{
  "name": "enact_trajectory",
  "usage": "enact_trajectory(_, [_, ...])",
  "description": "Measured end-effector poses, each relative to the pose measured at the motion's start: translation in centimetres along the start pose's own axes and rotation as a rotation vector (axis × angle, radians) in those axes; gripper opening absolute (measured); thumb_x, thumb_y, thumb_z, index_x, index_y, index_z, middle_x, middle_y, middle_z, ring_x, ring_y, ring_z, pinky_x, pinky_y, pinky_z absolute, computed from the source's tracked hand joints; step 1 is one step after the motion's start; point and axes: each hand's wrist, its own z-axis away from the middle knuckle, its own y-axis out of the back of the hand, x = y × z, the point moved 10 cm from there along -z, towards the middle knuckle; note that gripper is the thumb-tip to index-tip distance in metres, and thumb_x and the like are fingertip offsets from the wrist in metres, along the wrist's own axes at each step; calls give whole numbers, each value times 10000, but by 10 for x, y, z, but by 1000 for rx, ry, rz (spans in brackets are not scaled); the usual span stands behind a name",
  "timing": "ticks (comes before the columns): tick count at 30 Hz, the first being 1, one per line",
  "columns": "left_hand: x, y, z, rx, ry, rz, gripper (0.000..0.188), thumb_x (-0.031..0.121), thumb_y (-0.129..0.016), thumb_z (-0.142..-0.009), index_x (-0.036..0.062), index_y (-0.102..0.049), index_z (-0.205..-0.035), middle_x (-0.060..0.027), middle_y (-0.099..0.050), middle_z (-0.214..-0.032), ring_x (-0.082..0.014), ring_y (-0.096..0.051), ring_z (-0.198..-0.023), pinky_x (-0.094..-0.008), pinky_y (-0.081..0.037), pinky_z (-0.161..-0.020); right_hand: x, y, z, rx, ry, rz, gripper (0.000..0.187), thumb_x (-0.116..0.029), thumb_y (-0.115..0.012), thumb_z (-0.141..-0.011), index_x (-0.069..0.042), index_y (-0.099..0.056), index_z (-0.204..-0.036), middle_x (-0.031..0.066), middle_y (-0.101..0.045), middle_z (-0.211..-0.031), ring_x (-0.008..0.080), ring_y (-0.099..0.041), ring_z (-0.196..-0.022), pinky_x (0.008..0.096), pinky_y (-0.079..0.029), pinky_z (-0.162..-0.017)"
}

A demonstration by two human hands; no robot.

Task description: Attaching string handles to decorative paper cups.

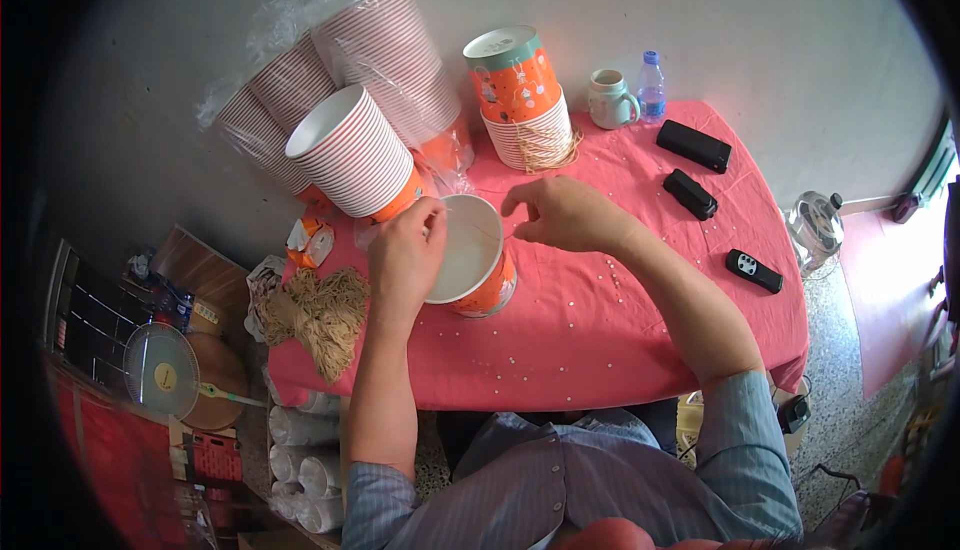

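Observation:
A single orange paper bucket (462, 250) with a white inside stands upright on the table, its mouth facing me. My left hand (408, 255) is at the bucket's left rim, thumb and fingers pinched together. On the other side, my right hand (572, 214) is beside the right rim with its fingers curled into a pinch. A thin strand seems to cross near the rim between my hands, too fine to make out surely. A bundle of tan string (325, 315) lies left of my left forearm.
A tilted stack of paper buckets (350, 155) stands behind my left hand, with bagged stacks (380, 45) behind it. Farther right are another bucket stack (520, 100), a mug (608, 100), a water bottle (651, 90), black cases (693, 146) and a remote (754, 271). Small white beads dot the pink tablecloth (600, 350).

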Motion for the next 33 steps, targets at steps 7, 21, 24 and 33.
enact_trajectory(7, [69, 2, 11, 23, -343, 295, 141, 55, -765, -963, 29, -764, -1102, -124, -787, -1042, -288, -762, -850, -376, -613, -781, -16, 0, -2, 125, 2, -343, 192, -192, -773, -996, -36, -797, -1105, 58, -709, -788, 139, -674, -718, 347, -541, -681])
enact_trajectory(21, [27, -77, 10, -440, 218, 961, 243, 100, -551, -1106, 36, -710, -1277, -12, -775, -1084, -67, -688, -808, -219, -481, -597, 10, -15, -14, 35, -117, -901, 311, -305, -657, -1150, -19, -765, -1097, -8, -650, -744, 80, -588, -623, 265, -495, -571])
enact_trajectory(24, [29, -83, 7, -498, 207, 938, 195, 136, -585, -1112, 60, -730, -1217, 9, -768, -1022, -59, -678, -793, -208, -471, -596, 13, -16, -14, 13, -98, -977, 319, -311, -642, -1157, -21, -763, -1098, 0, -660, -764, 83, -594, -636, 263, -500, -579])
enact_trajectory(33, [23, -82, 5, -473, 271, 1011, 145, 180, -641, -1099, 67, -731, -1117, 6, -766, -961, -54, -666, -706, -203, -436, -552, 23, -11, -14, 92, -208, -1026, 341, -341, -669, -1139, -25, -775, -1068, -5, -645, -734, 87, -594, -628, 266, -483, -564])
